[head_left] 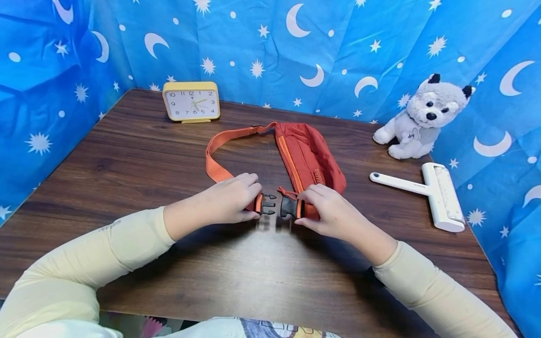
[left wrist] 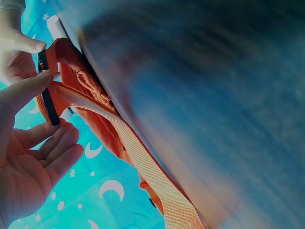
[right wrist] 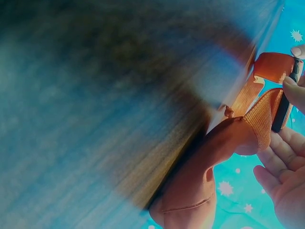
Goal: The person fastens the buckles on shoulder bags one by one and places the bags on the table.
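Note:
A red waist bag (head_left: 310,155) with an orange strap (head_left: 224,141) lies on the table. My left hand (head_left: 230,199) pinches the black pronged buckle half (head_left: 268,204) at its strap end. Facing it across a small gap, the black socket half (head_left: 289,207) is pinched by my right hand (head_left: 331,211). The two halves are apart. In the left wrist view, the thumb and fingers of my left hand (left wrist: 38,152) hold the buckle by its edges. The right wrist view has my right hand (right wrist: 288,167) gripping its half the same way, with the webbing looped through.
On the wooden table (head_left: 169,277), a yellow clock (head_left: 191,102) stands at the back left. A grey and white plush dog (head_left: 422,117) sits at the back right, with a white lint roller (head_left: 441,197) in front of it. Blue curtains (head_left: 253,42) hang behind.

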`<state>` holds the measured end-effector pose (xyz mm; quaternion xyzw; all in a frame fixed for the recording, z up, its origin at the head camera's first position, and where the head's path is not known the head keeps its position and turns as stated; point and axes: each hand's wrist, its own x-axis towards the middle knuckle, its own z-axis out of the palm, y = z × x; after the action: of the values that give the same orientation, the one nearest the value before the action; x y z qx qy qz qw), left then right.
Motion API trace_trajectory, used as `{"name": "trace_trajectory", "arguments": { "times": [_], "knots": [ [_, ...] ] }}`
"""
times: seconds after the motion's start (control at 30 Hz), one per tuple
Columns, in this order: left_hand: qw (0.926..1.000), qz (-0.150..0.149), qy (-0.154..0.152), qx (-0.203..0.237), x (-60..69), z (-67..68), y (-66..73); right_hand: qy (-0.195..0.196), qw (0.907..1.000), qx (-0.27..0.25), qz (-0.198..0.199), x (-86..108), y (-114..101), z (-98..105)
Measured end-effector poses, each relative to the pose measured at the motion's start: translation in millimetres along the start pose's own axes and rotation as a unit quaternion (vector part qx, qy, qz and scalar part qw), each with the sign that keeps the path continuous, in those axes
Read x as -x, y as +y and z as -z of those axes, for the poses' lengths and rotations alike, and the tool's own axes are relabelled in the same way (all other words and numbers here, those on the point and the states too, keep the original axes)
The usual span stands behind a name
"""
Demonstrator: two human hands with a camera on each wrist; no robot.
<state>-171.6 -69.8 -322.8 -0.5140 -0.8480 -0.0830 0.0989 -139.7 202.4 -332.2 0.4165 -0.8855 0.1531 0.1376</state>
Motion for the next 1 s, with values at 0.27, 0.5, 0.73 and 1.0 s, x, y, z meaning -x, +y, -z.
{"name": "trace_trajectory", "arguments": {
  "times": [0.27, 0.5, 0.73, 1.0],
  "knots": [
    [0.9999, -0.010, 0.005, -0.005, -3.4, 0.4, 1.8, 0.003, 1.0000, -0.002, 0.006, -0.2, 0.1, -0.1],
    [0.9999, -0.010, 0.003, -0.011, -5.1, 0.5, 2.9, 0.004, 1.0000, -0.002, 0.008, -1.5, 0.1, 0.3],
    [0.9999, -0.006, -0.002, -0.010, -5.6, -2.0, 2.9, 0.003, 1.0000, -0.003, 0.008, -2.0, 0.4, 0.2],
    [1.0000, -0.006, 0.000, -0.004, -5.7, -1.9, 4.0, 0.006, 0.9999, -0.004, 0.008, -1.9, 0.2, 0.0]
  ]
}}
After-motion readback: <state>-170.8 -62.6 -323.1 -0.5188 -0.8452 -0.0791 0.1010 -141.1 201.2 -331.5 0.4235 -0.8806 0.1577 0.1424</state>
